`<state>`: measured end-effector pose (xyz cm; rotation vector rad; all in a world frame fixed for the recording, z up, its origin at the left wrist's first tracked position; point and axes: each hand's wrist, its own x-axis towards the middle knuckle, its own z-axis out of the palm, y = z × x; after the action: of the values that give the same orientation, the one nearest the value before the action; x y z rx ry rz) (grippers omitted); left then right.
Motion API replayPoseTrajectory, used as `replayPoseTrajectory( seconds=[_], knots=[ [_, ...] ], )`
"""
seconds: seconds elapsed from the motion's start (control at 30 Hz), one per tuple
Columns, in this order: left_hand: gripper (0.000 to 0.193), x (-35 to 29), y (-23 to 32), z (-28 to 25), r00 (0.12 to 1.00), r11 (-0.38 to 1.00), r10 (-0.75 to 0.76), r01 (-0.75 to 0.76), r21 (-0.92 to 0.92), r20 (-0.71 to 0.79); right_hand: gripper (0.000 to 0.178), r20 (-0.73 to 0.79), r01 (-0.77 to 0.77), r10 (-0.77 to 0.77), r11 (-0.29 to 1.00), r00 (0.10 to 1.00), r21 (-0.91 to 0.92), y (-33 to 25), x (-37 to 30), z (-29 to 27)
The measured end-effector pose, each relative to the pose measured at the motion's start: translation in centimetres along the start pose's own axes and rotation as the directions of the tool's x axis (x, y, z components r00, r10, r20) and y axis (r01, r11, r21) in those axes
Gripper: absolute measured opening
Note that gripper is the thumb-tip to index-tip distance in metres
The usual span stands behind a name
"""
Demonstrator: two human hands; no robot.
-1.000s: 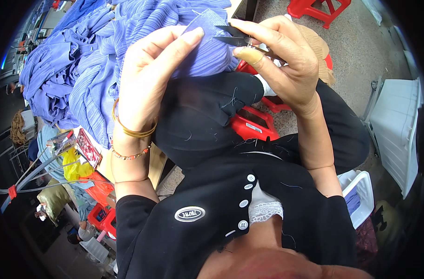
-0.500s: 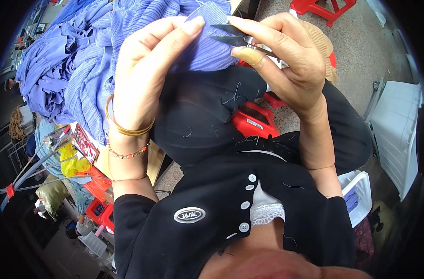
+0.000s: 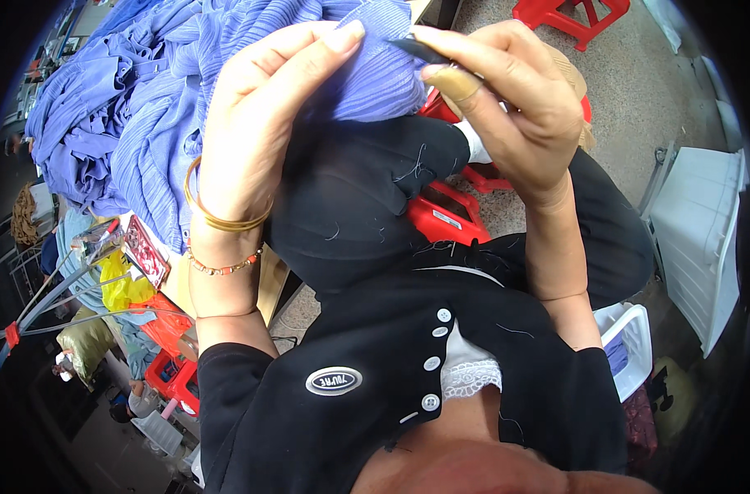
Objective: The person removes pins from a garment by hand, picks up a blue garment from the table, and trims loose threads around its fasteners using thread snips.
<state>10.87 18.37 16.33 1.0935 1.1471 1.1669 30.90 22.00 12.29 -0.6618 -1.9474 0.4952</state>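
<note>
Between its thumb and fingers, my left hand (image 3: 268,90) pinches the edge of a blue-violet ribbed knit garment (image 3: 375,78). My right hand (image 3: 519,99) grips small dark-bladed thread snips (image 3: 420,50), with a tan cover on the thumb. The blades look pressed together and point left, their tips at the cloth's edge near my left thumb. Most of the snips' body is hidden behind my fingers. More of the same blue-violet knit (image 3: 136,123) lies heaped on the left.
Red stools (image 3: 449,216) stand below, another red stool (image 3: 572,20) at the far right. A white bin (image 3: 700,230) is on the right, a white basket (image 3: 634,350) below it. Yellow and red plastic bags (image 3: 124,284) lie left. Loose threads cling to my dark trousers.
The snips' blades have gone from spread apart to together. My right hand has shifted slightly right; my left hand keeps its pinch on the cloth.
</note>
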Motion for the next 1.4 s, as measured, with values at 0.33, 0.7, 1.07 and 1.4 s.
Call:
replayPoseTrajectory(
  seconds=[0.33,0.7,1.07,1.4],
  knots=[
    [0.023,-0.3,0.3,-2.5,0.986,0.99,-0.09,0.075,0.116,0.137,0.011,0.245,-0.541,0.537,0.509,0.807,0.669,0.8,0.4,0.9],
    [0.022,-2.1,1.7,-5.5,0.99,0.956,-0.115,0.088,0.28,0.081,0.019,0.085,-0.432,0.488,0.663,0.869,0.611,1.4,0.1,0.0],
    [0.022,-2.3,1.2,-6.2,0.987,0.947,-0.082,0.034,0.318,0.137,0.018,0.103,-0.46,0.496,0.683,0.862,0.567,1.3,-0.6,0.0],
    [0.026,-2.2,1.0,-5.2,0.987,0.924,-0.11,0.06,0.377,0.114,0.02,0.119,-0.452,0.478,0.68,0.87,0.577,0.9,-0.7,0.2]
  ],
)
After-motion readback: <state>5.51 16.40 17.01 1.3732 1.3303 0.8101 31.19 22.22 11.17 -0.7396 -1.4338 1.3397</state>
